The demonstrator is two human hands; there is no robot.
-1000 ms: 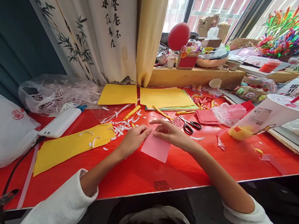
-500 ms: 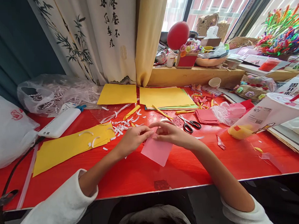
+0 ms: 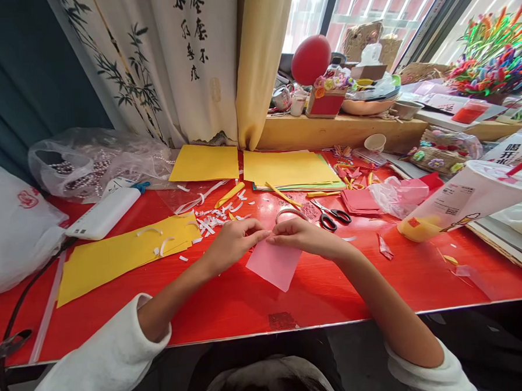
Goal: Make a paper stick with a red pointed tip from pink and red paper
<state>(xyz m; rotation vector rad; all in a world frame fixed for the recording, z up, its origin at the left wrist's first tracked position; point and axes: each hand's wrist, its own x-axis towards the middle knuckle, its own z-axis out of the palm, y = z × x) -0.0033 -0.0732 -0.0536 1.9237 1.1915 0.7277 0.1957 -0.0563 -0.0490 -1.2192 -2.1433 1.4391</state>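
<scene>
A pink square of paper (image 3: 275, 266) hangs between my two hands, one corner pointing toward the table's front edge. My left hand (image 3: 236, 242) pinches its upper edge from the left with thumb and fingers. From the right, my right hand (image 3: 298, 235) pinches the same edge, the fingertips of both hands nearly meeting. The far part of the paper is hidden behind my fingers. Just beyond my right hand lie a ring-shaped band (image 3: 291, 212) and scissors with black handles (image 3: 333, 216). White paper scraps (image 3: 210, 222) are scattered beyond my left hand.
Yellow sheets (image 3: 124, 255) lie left, with further yellow stacks (image 3: 288, 168) at the back. A white power bank (image 3: 107, 214) sits near plastic bags (image 3: 15, 231). A tilted drink cup (image 3: 458, 202) stands right, beyond red paper squares (image 3: 360, 203). The red table's front edge (image 3: 268, 334) is close.
My right hand's fingers have drawn in from their raised, spread pose to a pinch at the paper's upper edge, uncovering the ring-shaped band. My left hand and the paper have barely moved.
</scene>
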